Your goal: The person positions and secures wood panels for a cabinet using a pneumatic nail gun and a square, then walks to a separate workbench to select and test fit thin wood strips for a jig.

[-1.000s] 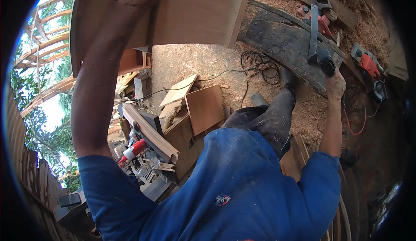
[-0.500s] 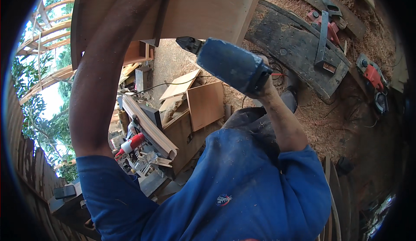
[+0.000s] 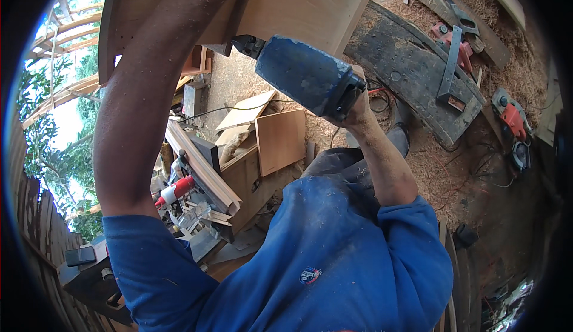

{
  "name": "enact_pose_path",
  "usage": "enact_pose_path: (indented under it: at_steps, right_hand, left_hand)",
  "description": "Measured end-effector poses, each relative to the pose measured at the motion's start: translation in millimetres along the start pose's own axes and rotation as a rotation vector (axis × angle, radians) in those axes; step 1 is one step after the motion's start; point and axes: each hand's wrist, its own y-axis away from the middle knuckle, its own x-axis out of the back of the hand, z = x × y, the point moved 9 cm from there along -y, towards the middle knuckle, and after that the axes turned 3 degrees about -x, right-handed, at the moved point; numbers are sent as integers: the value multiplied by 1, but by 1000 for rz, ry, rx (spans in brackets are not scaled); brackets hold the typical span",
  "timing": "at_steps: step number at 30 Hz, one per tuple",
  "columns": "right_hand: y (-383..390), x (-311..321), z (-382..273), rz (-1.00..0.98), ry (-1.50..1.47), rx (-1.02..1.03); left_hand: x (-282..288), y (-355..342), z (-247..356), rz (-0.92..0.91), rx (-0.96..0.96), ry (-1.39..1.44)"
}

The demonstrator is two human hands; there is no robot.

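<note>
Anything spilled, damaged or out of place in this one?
Yes: loose wood shavings lie scattered at upper right, and a brown panel leans askew among jumbled boards near the centre. The dark plank looks split near its upper edge, and the blue power tool in the right grip is scuffed.

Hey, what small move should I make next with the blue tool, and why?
I'd probably hold the blue tool steady and check where its dark nose sits: your right hand has it with the nose close to the lower edge of the wooden panel, near the dark strip, and this view can't settle whether nose and wood touch.
</note>
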Motion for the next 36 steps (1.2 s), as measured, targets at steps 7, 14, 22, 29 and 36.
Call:
enact_pose_path:
  at_steps: [7,14,22,29,36]
  right_hand:
    - [-4,3,3,-28,-46,-51]
    - [-2,3,1,-18,-36,-24]
    - [-7,11,9,12,-41,-45]
    - [-6,-4,4,-35,39,-4]
    - [6,-5,62,60,-536,-467]
  left_hand:
    - [-2,0,0,4,24,8]
    - [2,0,-1,-14,42,20]
    - [1,-12,2,7,28,42]
    - [-2,9,-1,-29,40,2]
    - [9,6,2,-65,55,-1]
